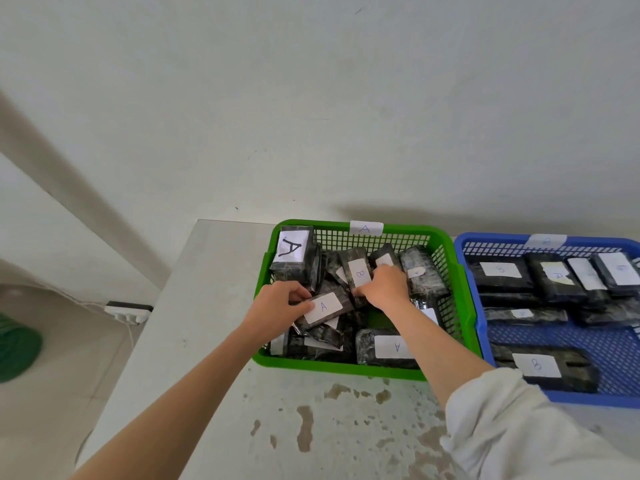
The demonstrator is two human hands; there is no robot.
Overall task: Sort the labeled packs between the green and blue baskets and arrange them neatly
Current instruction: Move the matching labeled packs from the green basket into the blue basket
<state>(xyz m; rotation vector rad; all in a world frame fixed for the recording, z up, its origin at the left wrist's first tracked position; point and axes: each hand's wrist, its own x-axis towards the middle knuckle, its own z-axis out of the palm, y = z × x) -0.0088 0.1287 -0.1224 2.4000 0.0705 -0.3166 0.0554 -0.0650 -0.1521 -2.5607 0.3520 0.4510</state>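
The green basket (346,365), tagged A on its far rim, holds several dark wrapped packs in a loose heap. My left hand (277,303) grips a pack labelled A (323,308) near the basket's left side. My right hand (386,287) holds a pack labelled B (358,275) in the middle of the heap. Another A pack (291,252) stands upright in the far left corner, and one A pack (388,346) lies at the front. The blue basket (465,258) to the right holds several B packs (543,367) lying flat.
Both baskets sit on a white table (214,306) pushed against a wall; its front part is stained. A power strip (128,311) lies on the floor to the left, beside a green round object (15,348).
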